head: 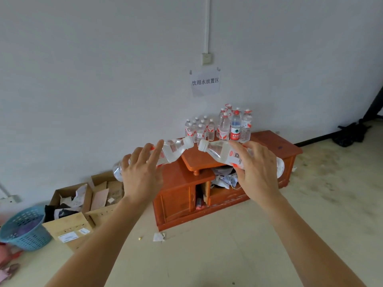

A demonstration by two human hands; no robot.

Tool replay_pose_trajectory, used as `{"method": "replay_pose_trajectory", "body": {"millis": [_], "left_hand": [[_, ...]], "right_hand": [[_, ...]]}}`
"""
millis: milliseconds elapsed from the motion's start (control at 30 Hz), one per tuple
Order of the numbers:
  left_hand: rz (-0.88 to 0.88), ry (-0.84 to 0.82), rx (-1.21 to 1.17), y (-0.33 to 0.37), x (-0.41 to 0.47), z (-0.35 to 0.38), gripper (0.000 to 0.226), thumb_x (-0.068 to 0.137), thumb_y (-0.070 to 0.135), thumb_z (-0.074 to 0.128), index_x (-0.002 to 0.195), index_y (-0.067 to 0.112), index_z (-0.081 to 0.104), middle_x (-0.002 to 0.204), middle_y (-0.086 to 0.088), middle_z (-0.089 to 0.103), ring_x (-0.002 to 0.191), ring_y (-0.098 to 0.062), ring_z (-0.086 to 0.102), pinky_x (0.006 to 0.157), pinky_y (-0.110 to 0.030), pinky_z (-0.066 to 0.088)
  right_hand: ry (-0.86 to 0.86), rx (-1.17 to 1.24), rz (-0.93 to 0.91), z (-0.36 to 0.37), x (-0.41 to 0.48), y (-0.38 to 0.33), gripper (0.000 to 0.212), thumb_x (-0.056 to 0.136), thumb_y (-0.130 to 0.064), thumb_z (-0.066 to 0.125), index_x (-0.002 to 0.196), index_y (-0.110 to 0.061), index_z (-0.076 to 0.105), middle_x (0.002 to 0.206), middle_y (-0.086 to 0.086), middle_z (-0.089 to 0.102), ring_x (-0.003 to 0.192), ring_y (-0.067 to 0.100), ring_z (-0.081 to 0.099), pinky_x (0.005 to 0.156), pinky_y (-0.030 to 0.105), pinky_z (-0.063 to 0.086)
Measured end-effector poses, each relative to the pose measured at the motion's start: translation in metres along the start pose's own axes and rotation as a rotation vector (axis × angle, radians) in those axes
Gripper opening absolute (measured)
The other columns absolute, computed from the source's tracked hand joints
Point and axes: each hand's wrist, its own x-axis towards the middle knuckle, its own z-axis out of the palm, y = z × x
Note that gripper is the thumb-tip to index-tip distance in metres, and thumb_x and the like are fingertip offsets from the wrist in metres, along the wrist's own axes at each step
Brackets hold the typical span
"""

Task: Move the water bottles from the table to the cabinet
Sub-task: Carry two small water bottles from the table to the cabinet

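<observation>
My left hand (142, 171) grips a clear water bottle (174, 150) lying sideways, its white cap pointing right. In my right hand (256, 168) is a second clear bottle (222, 153) with a red and white label, cap pointing left. The two caps nearly meet in the air in front of a low orange wooden cabinet (180, 195). Several small bottles (199, 130) and several taller bottles (235, 126) with red caps stand on the cabinet's top against the white wall.
Open cardboard boxes (83, 204) with scraps sit left of the cabinet, and a blue plastic basket (24, 228) stands at the far left. A paper sign (205, 82) hangs on the wall. A black bag (350, 133) lies on the floor at right.
</observation>
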Motion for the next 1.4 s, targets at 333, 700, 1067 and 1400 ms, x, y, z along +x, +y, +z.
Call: {"method": "replay_pose_trajectory", "body": {"millis": [333, 700, 1067, 1400], "left_hand": [[-0.017, -0.088, -0.147, -0.039, 0.170, 0.209, 0.071, 0.080, 0.014, 0.079, 0.144, 0.019, 0.049, 0.124, -0.008, 0.065, 0.109, -0.033, 0.062, 0.087, -0.059, 0.051], [-0.026, -0.082, -0.259, -0.010, 0.282, 0.423, 0.068, 0.073, 0.008, 0.086, 0.136, 0.010, 0.059, 0.121, -0.012, 0.069, 0.107, -0.036, 0.067, 0.083, -0.052, 0.055], [-0.368, -0.167, -0.317, -0.014, 0.356, 0.567, 0.064, 0.082, 0.017, 0.081, 0.141, 0.016, 0.055, 0.131, -0.004, 0.066, 0.118, -0.027, 0.063, 0.088, -0.039, 0.050], [-0.887, -0.475, -0.534, -0.079, 0.325, 0.709, 0.074, 0.090, 0.034, 0.076, 0.152, 0.033, 0.035, 0.142, 0.008, 0.058, 0.128, -0.019, 0.057, 0.098, -0.027, 0.039]], "right_hand": [[-0.084, -0.138, 0.092, 0.143, 0.153, 0.088, 0.093, 0.069, -0.017, 0.094, 0.144, -0.033, 0.041, 0.118, 0.013, 0.063, 0.106, 0.038, 0.064, 0.083, 0.052, 0.056], [-0.113, -0.116, 0.212, 0.297, 0.261, 0.241, 0.084, 0.076, -0.022, 0.089, 0.145, -0.033, 0.043, 0.122, 0.011, 0.061, 0.113, 0.036, 0.061, 0.090, 0.053, 0.054], [-0.197, 0.127, 0.183, 0.463, 0.403, 0.350, 0.072, 0.086, -0.024, 0.079, 0.148, -0.029, 0.043, 0.132, 0.010, 0.056, 0.122, 0.034, 0.055, 0.097, 0.053, 0.052], [-0.323, 0.448, 0.484, 0.639, 0.400, 0.342, 0.075, 0.080, -0.022, 0.088, 0.143, -0.018, 0.048, 0.137, 0.005, 0.057, 0.126, 0.023, 0.054, 0.091, 0.017, 0.043]]}}
